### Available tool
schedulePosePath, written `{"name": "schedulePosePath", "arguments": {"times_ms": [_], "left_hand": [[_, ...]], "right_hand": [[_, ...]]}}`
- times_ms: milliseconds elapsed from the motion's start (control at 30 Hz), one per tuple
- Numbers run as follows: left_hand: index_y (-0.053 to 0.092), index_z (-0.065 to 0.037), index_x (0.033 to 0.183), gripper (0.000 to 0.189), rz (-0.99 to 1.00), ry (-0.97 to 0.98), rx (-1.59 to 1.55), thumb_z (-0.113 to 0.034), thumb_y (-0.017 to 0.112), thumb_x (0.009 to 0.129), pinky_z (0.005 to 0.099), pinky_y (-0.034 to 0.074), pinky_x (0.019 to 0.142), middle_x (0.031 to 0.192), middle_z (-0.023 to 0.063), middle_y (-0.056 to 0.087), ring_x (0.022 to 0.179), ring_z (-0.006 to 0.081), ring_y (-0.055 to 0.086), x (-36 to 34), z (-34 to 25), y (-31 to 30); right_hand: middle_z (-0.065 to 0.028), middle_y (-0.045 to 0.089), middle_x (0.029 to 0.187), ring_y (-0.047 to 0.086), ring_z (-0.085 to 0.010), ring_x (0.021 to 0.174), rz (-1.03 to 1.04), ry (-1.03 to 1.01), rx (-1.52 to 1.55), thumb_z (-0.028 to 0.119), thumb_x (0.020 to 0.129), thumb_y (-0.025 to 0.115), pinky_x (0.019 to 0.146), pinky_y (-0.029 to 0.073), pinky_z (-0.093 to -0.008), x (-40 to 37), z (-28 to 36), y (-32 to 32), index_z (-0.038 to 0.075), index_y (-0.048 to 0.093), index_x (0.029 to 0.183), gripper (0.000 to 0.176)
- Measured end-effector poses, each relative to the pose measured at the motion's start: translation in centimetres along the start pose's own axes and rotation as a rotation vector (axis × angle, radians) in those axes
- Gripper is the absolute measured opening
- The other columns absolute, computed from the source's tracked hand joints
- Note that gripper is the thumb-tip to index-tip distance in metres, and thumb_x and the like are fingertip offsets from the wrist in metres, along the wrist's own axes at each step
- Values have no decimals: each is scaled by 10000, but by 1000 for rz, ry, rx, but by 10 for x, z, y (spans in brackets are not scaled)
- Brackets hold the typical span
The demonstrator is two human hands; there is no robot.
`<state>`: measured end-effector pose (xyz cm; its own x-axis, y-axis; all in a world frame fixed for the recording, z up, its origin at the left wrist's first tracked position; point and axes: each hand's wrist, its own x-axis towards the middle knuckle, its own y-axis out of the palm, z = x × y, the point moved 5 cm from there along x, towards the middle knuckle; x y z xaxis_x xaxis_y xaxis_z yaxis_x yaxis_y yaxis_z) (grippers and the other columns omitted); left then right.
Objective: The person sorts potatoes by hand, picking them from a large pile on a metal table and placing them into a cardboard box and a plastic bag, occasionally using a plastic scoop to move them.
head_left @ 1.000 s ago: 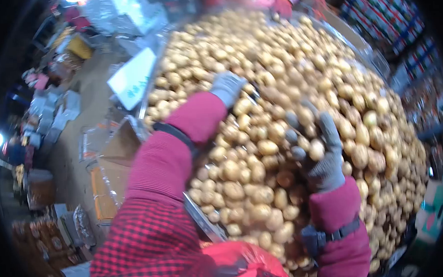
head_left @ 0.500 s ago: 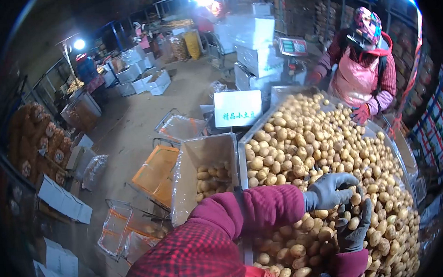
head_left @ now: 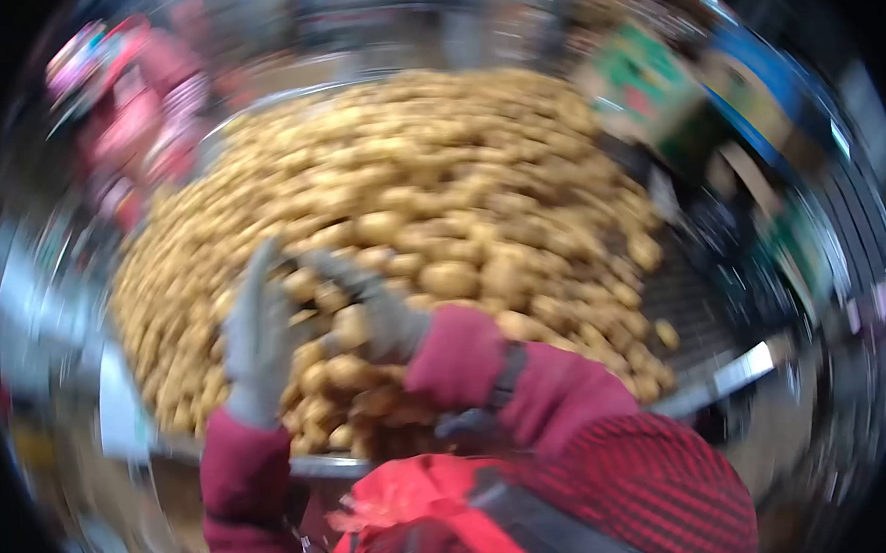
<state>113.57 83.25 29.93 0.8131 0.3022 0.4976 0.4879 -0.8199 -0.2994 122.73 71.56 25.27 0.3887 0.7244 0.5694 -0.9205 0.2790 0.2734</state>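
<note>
A wide heap of small potatoes [head_left: 499, 203] fills a metal-rimmed table, and both my gloved hands are at its near left part. My left hand [head_left: 256, 336], in a grey glove, is upright with its fingers stretched out, its inner side toward several potatoes. Facing it, my right hand [head_left: 390, 314] has its fingers curved over potatoes, and one potato [head_left: 350, 326] sits in the crook of that hand. Motion smears the view, so exact finger contact is hard to see.
A person in a pink apron [head_left: 134, 112] stands at the far left side of the table. Green cartons [head_left: 643, 81] and a blue-edged box [head_left: 754, 90] stand at the right. The table's metal rim [head_left: 323, 467] runs close in front of me.
My view has swung to the right, so the co-worker now appears at the left and the dark right part of the table shows. My hands remain over the potatoes, close together.
</note>
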Motion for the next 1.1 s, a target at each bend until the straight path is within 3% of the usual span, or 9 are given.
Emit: {"name": "schedulePosePath", "arguments": {"times_ms": [33,67,100,367,500,633,833,1033,1100], "left_hand": [[438,49,1524,496,111,-195,8,-212,406,1103,399,352,1188,1517,211,520,1415,276,490,10,-7,18],[485,47,1492,474,127,-40,158,-202,442,1091,381,469,1070,1369,193,636,1247,270,620,22,-16,36],[458,52,1504,497,239,-12,254,-256,388,1120,391,365,1174,1505,197,535,1403,263,501,30,-14,55],[517,29,1465,464,265,246,174,-209,427,1077,417,443,1084,1401,222,602,1284,317,589,52,-23,176],[630,-71,1344,431,473,551,839,-132,611,918,517,304,1202,1344,143,625,1350,363,509,45,1,220],[685,-77,1186,325,363,554,779,-125,652,867,551,309,1175,1235,110,660,1280,354,554,47,3,230],[649,-2,1310,403,455,324,594,-108,636,922,461,440,1087,1263,197,681,1202,368,622,110,-23,267],[446,-26,1531,622,530,449,303,-229,645,978,429,462,1058,1407,212,605,1244,330,607,157,-89,438],[406,-28,1552,764,745,47,71,-447,655,963,397,452,1064,1426,234,574,1261,289,599,169,-93,502]], "right_hand": [[-39,538,1400,586,-171,1192,-72,104,53,22,854,725,800,566,-286,-12,2,-13,134,324,1605,859],[-8,562,1357,662,-171,1074,-178,461,841,83,935,665,688,528,-226,-15,-5,-21,173,369,1585,719],[2,614,1309,714,-198,960,-196,312,541,216,1034,569,623,503,-198,-26,27,-28,176,400,1564,557],[-28,690,1203,693,-157,852,-509,204,975,465,1056,545,543,523,-236,-106,106,-120,230,504,1485,491],[-84,670,1264,683,-191,867,-761,204,679,520,1045,536,554,514,-221,-169,163,-173,261,515,1473,500],[-54,644,1323,653,-183,997,-876,78,585,513,1062,506,624,511,-230,-238,211,-221,244,534,1459,481],[-95,612,1357,640,-149,1056,-1054,-66,415,316,1091,455,706,484,-184,-340,278,-261,248,430,1537,451],[-172,621,1325,680,-213,887,-1333,-140,387,513,1022,589,537,523,-195,-442,296,-315,267,509,1453,503],[-187,604,1344,677,-192,904,-1310,-203,380,535,1045,530,557,534,-193,-453,295,-320,233,473,1490,541]]}}
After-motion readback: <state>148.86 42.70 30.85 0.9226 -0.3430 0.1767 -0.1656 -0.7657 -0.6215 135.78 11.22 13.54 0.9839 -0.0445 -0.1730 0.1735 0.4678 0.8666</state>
